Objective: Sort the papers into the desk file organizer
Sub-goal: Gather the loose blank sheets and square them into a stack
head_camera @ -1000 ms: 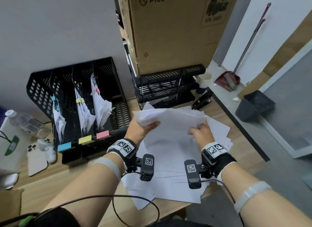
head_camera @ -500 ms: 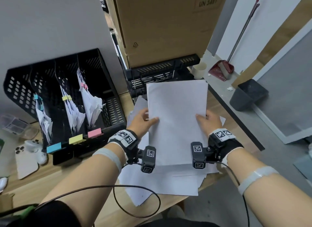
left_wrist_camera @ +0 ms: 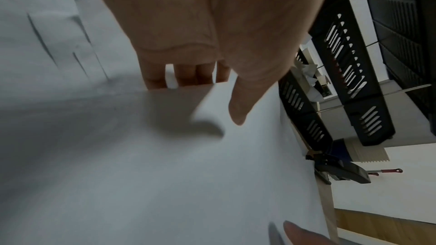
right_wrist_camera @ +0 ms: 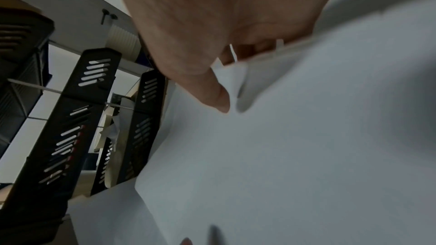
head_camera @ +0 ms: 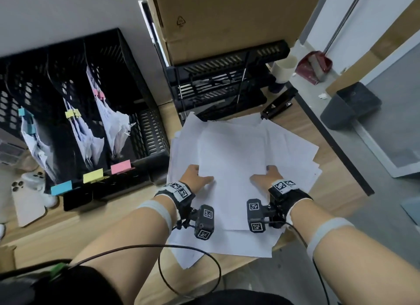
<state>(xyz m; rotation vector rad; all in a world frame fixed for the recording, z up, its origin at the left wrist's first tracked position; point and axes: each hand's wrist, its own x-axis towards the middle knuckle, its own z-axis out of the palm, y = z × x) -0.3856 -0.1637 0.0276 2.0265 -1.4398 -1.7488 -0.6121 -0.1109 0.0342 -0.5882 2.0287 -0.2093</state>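
A small stack of white sheets (head_camera: 231,164) lies flat over a loose pile of papers (head_camera: 293,150) on the wooden desk. My left hand (head_camera: 197,179) pinches its left edge and my right hand (head_camera: 267,177) its right edge. The left wrist view shows the left hand (left_wrist_camera: 212,25) with thumb on top of the sheet (left_wrist_camera: 188,174) and fingers beneath. In the right wrist view the right hand (right_wrist_camera: 212,16) grips the sheet (right_wrist_camera: 306,156) the same way. The black desk file organizer (head_camera: 127,61) stands at left, its three slots holding clipped papers, with blue, yellow and pink labels.
A black stacked tray rack (head_camera: 227,77) under a cardboard box (head_camera: 227,16) stands behind the pile. A black stapler (head_camera: 279,103) and a cup (head_camera: 284,70) sit at back right. A phone (head_camera: 27,202) lies at far left. The desk edge (head_camera: 336,145) runs close on the right.
The sheets, gathered a second ago and held up on end half a second ago, now lie lowered flat on the pile. Both hands have come down and toward me with them.
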